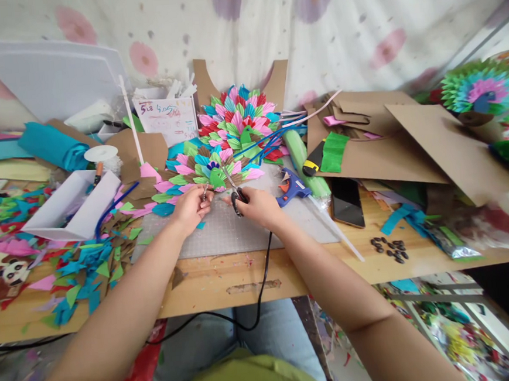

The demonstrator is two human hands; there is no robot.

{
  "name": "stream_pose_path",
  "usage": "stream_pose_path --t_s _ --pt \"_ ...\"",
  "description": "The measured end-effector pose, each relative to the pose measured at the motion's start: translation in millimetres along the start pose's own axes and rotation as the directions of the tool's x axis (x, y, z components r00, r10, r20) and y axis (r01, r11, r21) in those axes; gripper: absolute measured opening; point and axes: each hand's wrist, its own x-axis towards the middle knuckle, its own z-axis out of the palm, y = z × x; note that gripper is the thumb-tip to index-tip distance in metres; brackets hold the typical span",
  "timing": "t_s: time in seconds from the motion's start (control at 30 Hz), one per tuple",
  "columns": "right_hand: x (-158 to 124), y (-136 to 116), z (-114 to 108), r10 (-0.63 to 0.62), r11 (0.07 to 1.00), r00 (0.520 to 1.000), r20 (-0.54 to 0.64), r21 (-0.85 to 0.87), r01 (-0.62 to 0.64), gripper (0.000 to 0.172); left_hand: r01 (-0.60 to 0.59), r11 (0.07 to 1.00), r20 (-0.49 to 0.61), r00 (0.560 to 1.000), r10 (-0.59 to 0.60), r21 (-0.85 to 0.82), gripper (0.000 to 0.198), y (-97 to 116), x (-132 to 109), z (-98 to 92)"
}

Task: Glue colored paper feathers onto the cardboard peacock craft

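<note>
In my right hand (258, 205) is a pair of scissors (238, 200) with black handles, its blades pointing up and away at the edge of a paper peacock (217, 174). This peacock has a green body and layered pink, green, blue and brown crepe-paper feathers. Beside its body, the fingertips of my left hand (193, 209) are pinched together on something small that I cannot make out. Below both hands lies a grey cutting mat (214, 240). Behind stands a second paper peacock (240, 118) with red, pink and blue feathers.
A blue glue gun (293, 187) and a phone (347, 202) lie to the right, near cardboard sheets (378, 145) and dark beads (390, 249). On the left are a white box (69, 214) and scattered paper scraps (88, 268). A black cord (264, 283) hangs over the front edge.
</note>
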Motion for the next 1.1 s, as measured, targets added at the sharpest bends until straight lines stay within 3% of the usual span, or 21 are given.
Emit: stream_pose_path --t_s 0.23,0.47,0.67,0.83,1.1 --pt "-2 0 4 -0.096 0.995 0.995 -0.013 -0.015 0.096 0.039 -0.043 0.997 0.041 0.998 0.045 -0.06 0.01 0 -5 0.8" --pt "-8 -4 9 -0.194 0.975 0.981 -0.027 -0.116 0.189 0.042 -0.161 0.983 0.091 0.984 0.153 0.088 0.01 -3 -7 1.5" --pt "-9 -10 11 -0.107 0.985 0.994 -0.025 -0.142 0.102 0.045 -0.216 0.938 0.074 0.976 0.203 0.272 0.009 -4 -8 3.0" --pt "-10 -12 10 -0.063 0.987 0.998 -0.03 -0.147 0.058 0.044 -0.186 0.951 0.031 0.982 0.184 0.249 0.009 -3 -7 3.4" --pt "-11 -13 10 -0.108 0.988 0.994 -0.006 -0.109 0.106 0.046 -0.213 0.947 0.054 0.977 0.206 0.241 0.009 -1 -9 4.9"
